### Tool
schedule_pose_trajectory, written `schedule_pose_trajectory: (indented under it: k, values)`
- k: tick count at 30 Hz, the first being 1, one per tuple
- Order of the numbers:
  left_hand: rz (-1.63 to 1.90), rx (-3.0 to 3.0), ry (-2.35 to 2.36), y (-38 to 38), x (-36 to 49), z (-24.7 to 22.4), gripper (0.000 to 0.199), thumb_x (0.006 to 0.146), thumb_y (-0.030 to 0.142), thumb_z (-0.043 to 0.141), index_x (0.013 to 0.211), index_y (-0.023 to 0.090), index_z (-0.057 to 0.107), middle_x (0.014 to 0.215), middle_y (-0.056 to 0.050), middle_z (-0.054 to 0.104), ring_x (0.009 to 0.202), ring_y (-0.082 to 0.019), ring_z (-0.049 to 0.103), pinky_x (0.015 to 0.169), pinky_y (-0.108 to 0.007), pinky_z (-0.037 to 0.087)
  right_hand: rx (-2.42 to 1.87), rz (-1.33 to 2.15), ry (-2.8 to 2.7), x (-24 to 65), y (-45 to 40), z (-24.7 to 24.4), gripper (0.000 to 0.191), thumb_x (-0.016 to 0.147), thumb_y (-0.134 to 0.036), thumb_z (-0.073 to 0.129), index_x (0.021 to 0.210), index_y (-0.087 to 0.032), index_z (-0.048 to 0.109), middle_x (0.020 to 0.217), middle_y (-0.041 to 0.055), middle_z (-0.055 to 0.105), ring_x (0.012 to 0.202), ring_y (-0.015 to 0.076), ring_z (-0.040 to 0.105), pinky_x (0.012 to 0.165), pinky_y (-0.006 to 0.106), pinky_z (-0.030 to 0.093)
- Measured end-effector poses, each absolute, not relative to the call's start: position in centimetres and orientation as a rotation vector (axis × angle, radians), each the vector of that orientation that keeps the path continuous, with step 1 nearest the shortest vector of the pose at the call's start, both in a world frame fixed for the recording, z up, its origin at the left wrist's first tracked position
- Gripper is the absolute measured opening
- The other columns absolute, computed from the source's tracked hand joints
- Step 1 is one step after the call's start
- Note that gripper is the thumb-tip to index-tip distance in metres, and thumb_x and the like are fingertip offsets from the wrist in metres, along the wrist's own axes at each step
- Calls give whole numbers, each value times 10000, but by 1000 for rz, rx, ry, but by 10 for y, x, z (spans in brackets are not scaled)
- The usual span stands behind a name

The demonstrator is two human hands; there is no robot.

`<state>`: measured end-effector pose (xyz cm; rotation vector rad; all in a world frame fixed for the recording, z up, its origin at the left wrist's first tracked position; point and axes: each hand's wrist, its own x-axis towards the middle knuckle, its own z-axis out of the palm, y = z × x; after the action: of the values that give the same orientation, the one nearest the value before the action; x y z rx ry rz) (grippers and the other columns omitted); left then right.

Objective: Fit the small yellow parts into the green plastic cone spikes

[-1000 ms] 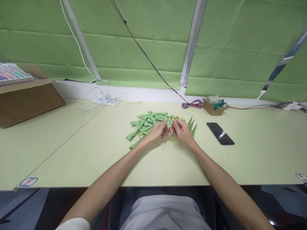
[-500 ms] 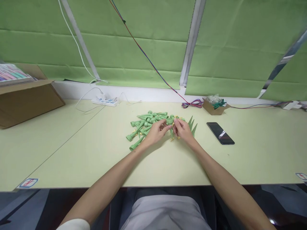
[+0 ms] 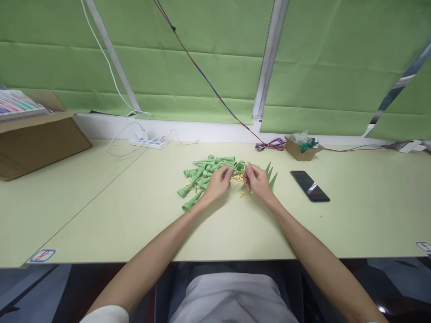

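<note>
A green plastic plant-watering spike is held above the table, its round open end tilted toward me. My left hand is closed, thumb and fingers pinching the spike's left side. My right hand is closed too, fingertips against the right of the rim; whatever small thing they pinch is hidden. Small yellow plastic pieces lie on the table between and below my hands. A pile of similar green spikes lies around my left hand. Several pointed green tips stick out beyond my right hand.
A black phone lies to the right. Behind it stand a small cardboard box with plastic wrap and a coiled red-and-blue cable. At back left are a power strip and a large cardboard box.
The held spike has tipped so that its open end faces me, where before it pointed upward. My left fingers have drawn closer together, and both hands stay in nearly the same place.
</note>
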<state>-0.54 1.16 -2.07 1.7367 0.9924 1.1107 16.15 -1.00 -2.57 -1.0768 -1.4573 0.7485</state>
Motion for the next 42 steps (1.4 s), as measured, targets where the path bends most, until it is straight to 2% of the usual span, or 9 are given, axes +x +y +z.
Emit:
schedule_pose_trajectory:
  k: [2,5,7,10,17,27,31,36,42]
  values:
    - [1007,1532,964,13,-6,-18,567,927,717,484,708,199,557,539,16,455,461,-121,432,470,-267,325,-1072,749,-1489,161,-11,-25,580,938,-769,424,684,-248,453,592,4,550,451,138,462,440,297,354]
    - [776,1292,875,11,-6,-10,642,889,781,483,673,184,581,630,-56,571,462,-119,463,423,-275,290,-1051,747,-1566,161,-12,-25,566,937,-754,447,695,-243,478,612,11,566,488,145,475,473,295,371]
    - [784,1212,811,7,-5,-6,577,879,742,554,744,183,596,727,-72,630,474,-107,467,414,-268,285,-1041,732,-1591,161,-14,-24,549,943,-735,460,699,-243,484,606,7,555,505,151,480,495,295,380]
    - [877,1199,807,5,-4,-3,501,850,666,669,745,191,551,686,-38,587,487,-105,481,420,-260,297,-1047,712,-1596,161,-16,-22,524,948,-715,469,714,-246,488,573,-7,528,502,157,475,518,301,393]
    - [906,1350,781,11,-9,-11,445,865,626,673,793,196,587,567,7,503,493,-117,462,464,-268,325,-1067,727,-1572,160,-15,-21,557,917,-773,456,701,-260,441,492,-28,461,463,159,432,495,300,365]
    - [996,1802,800,3,-5,-8,530,914,609,590,1195,172,696,931,-76,684,547,-123,495,535,-298,442,-1090,719,-1520,163,-10,-24,673,920,-797,404,518,-261,344,408,-20,373,449,150,401,505,309,372]
    - [1062,1925,839,5,-6,-14,476,950,550,556,1233,194,698,1182,-130,674,761,-179,616,657,-310,519,-1098,709,-1518,163,-10,-24,668,943,-744,414,486,-263,336,396,-16,372,441,151,400,515,315,401]
    - [1078,2020,848,8,-6,-17,443,980,502,527,1223,173,699,1158,-137,660,961,-230,642,761,-327,551,-1111,698,-1510,163,-9,-24,663,947,-723,422,478,-263,333,393,-13,377,446,152,415,499,304,384]
    - [1108,2003,936,9,-6,-16,440,960,515,562,1208,177,696,1168,-125,690,933,-218,650,766,-324,548,-1119,614,-1491,162,-8,-28,628,960,-735,406,554,-257,373,439,-19,406,469,156,416,495,300,360]
